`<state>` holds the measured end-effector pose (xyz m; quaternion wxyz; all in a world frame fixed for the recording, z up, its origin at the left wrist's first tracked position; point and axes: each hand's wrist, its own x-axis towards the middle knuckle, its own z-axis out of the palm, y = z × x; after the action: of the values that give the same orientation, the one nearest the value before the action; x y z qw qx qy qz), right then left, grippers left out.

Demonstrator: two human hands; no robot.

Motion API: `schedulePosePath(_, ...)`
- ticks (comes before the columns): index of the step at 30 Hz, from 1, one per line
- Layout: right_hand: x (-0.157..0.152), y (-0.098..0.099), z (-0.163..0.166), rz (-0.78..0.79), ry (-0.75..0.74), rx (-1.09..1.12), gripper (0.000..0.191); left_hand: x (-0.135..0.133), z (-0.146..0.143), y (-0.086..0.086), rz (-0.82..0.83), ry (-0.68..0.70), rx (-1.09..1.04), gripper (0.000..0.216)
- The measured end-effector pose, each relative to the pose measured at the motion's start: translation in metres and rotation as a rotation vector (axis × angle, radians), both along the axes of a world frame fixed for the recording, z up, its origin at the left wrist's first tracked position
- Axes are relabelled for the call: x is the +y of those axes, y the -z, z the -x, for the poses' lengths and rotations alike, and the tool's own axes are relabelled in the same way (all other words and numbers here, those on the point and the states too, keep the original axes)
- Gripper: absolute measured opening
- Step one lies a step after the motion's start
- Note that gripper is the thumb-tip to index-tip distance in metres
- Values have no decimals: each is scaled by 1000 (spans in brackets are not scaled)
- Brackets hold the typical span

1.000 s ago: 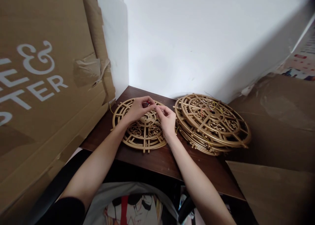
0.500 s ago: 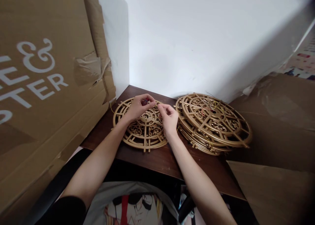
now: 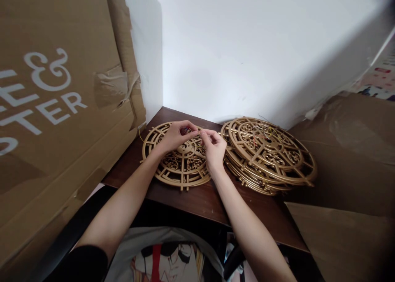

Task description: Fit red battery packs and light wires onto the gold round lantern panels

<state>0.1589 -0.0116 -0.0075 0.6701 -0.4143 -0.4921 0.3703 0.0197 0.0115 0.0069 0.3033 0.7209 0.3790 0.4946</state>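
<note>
A single gold openwork disc (image 3: pixel 177 166) lies flat on the dark wooden table (image 3: pixel 197 199). Over its far side, my left hand (image 3: pixel 174 136) is closed in a pinch on a small reddish part (image 3: pixel 185 130). My right hand (image 3: pixel 213 149) hovers just to the right of it with fingertips pinched together; what they hold is too small to name. A thin yellow wire shows near the disc's rim. To the right stands a stack of several like gold discs (image 3: pixel 268 154) with thin wires on the top one.
A large cardboard box (image 3: pixel 58 109) with white lettering leans at the left. More cardboard sheets (image 3: pixel 345 166) cover the right side. A white wall (image 3: pixel 247 47) closes the back. My printed shirt shows below the table's front edge.
My right hand has drifted slightly right and away from the left hand, then back toward it. The left hand stays pinched over the disc's far side.
</note>
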Motion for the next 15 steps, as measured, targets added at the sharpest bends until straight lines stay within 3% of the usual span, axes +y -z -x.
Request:
schedulePosePath(9,0,2,0,-13,-25,47,19,-3,0,-3,-18,15,28,16)
schedulePosePath(15,3,5,-1,-45,-24,112,17,-3,-1,-2,-9,115,22,17)
